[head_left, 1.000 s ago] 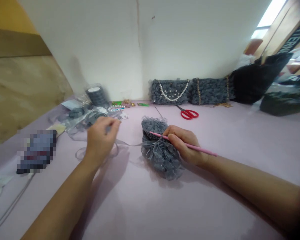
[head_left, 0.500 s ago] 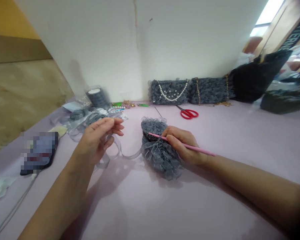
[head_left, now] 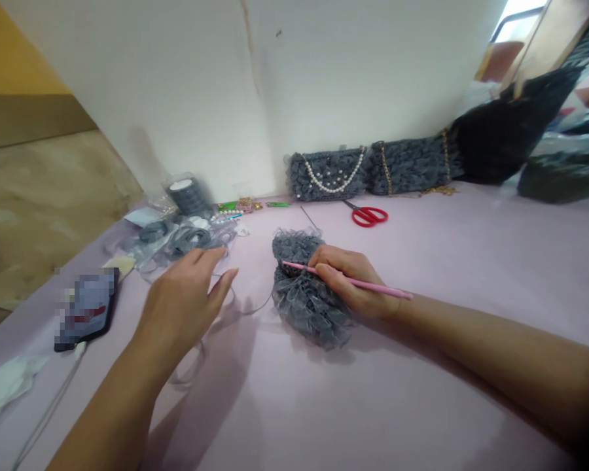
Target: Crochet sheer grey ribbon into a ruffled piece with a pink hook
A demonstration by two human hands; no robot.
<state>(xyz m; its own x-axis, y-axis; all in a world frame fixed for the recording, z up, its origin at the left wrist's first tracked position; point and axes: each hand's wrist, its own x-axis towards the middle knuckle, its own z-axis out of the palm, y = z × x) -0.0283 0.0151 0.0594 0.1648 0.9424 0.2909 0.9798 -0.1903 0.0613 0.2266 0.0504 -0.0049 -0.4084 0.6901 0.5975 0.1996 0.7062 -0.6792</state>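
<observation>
My right hand (head_left: 346, 278) is closed around a pink crochet hook (head_left: 380, 288), its tip lying over a ruffled grey crocheted piece (head_left: 311, 311) made of sheer ribbon. The fingers also press on that piece's right side. A thin grey ribbon (head_left: 258, 307) runs from the piece leftward across the table. To the left, my left hand (head_left: 189, 297) hovers over the ribbon, thumb spread away from the fingers. I see nothing gripped in it; part of the ribbon passes behind it.
Ribbon coils (head_left: 191, 239) and a ribbon spool (head_left: 186, 193) lie at the back left, near a phone (head_left: 88, 307) with a cable. Red-handled scissors (head_left: 368, 216) rest behind my right hand. A pearl-strapped bag (head_left: 326, 175) and a chain-strapped bag (head_left: 412, 163) stand against the wall.
My left hand has turned palm down and its thumb has spread from the fingers. The ribbon has shifted with it. My right hand keeps the hook at the grey piece.
</observation>
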